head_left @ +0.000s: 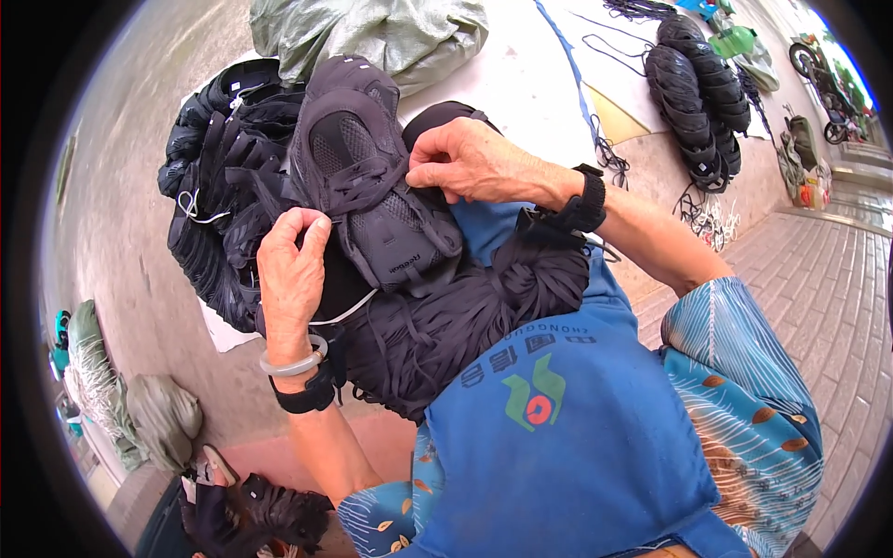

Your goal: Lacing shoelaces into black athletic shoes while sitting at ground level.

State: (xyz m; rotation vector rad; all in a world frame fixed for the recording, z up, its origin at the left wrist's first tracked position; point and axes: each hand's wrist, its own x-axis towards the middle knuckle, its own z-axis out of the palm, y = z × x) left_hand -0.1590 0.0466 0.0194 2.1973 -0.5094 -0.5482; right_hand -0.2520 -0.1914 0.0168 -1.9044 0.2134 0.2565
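A dark grey shoe upper [391, 228] lies in front of me with its toe end pointing away. Its dark shoelace [358, 191] crosses the middle in loose loops. On its left side my left hand [293, 265] pinches one part of the lace between thumb and forefinger. From the right, my right hand [474, 163] reaches over with closed fingertips at the lace's other side. Across my lap, over the blue apron [567, 446], rests a thick bundle of dark laces [419, 339]. Part of another dark upper [446, 116] shows behind my right hand.
Stacked black shoe uppers [209, 177] are heaped at the left, some tied with white string. A grey-green sack [372, 33] stands at the far side. Tied rolls of black uppers [698, 102] lie far right on a ledge, near loose cords and a green bottle [733, 41].
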